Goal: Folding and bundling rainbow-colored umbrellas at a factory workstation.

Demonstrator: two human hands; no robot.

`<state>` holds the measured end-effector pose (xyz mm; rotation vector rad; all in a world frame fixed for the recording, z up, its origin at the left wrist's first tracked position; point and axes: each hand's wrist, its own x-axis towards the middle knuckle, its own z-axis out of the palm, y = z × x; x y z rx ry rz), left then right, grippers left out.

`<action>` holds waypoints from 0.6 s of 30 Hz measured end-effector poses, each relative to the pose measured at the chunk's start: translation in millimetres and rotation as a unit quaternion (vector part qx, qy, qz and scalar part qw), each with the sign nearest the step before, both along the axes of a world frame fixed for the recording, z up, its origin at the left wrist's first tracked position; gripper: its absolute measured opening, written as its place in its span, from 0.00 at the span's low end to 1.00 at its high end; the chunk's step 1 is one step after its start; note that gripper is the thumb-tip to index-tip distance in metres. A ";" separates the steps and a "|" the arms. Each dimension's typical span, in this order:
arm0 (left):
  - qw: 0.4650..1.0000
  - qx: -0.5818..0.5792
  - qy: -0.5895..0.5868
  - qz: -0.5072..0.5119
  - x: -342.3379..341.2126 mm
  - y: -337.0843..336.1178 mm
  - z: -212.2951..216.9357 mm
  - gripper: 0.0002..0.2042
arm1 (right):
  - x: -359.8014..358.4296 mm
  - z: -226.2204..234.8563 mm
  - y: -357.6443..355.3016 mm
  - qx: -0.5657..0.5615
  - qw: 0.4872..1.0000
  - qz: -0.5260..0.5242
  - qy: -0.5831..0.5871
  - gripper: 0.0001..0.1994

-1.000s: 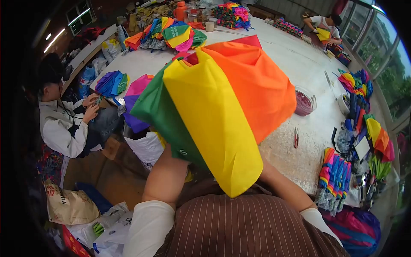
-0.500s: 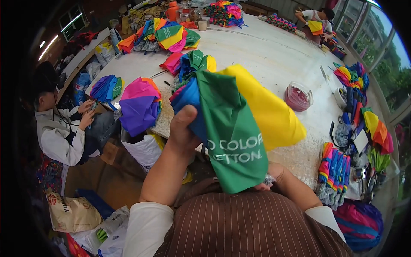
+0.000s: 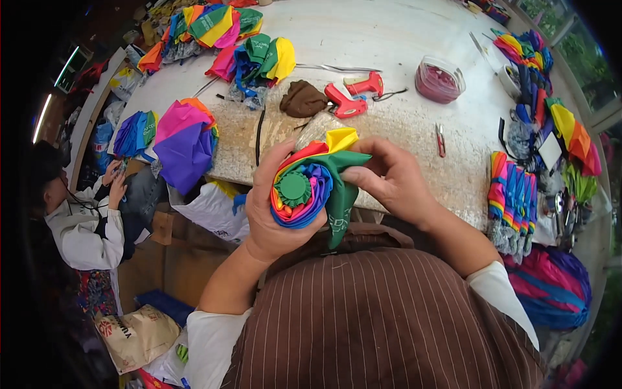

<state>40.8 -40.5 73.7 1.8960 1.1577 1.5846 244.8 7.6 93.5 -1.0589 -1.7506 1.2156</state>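
Observation:
A rainbow-coloured folding umbrella point(image 3: 319, 183) stands end-up in front of my apron, its round green cap facing up and its panels bunched around it. My left hand point(image 3: 264, 211) is wrapped round the bundle from the left. At its right side, my right hand point(image 3: 396, 185) pinches the edge of a loose green panel point(image 3: 346, 170) between thumb and fingers. A yellow corner sticks up at the far side of the roll. The umbrella's lower part is hidden beneath my left hand and the panels.
Beyond my hands, a white table point(image 3: 389, 39) bears a brown cloth point(image 3: 303, 99), red pistol-shaped tools point(image 3: 346, 102), a tub with dark red contents point(image 3: 440, 79) and small snips point(image 3: 440, 141). Rolled umbrellas point(image 3: 512, 194) lie right. At left, a person point(image 3: 97, 233) sits beside loosely bunched umbrellas point(image 3: 188, 146).
The umbrella has turned from hanging green and yellow panels to cap-up, its panels gathered. My right hand has moved from its lower end to the green panel. The view has tilted down.

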 end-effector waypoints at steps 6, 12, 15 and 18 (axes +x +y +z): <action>0.998 -0.015 0.053 -0.042 -16.4 -0.2 -21.0 0.30 | 7.5 -20.1 40.1 0.034 0.992 0.113 -0.049 0.03; 0.998 -0.059 -0.030 -0.003 -38.4 -4.9 -29.0 0.23 | 26.7 51.2 78.7 0.130 0.987 -0.041 0.081 0.07; 0.994 -0.072 -0.060 0.049 -48.2 -10.2 -36.5 0.24 | 16.2 0.1 35.0 -0.010 0.997 0.063 -0.037 0.09; 0.986 -0.105 -0.107 0.068 -46.0 -13.6 -34.9 0.23 | 6.1 -47.6 -2.5 -0.037 0.976 0.113 -0.183 0.32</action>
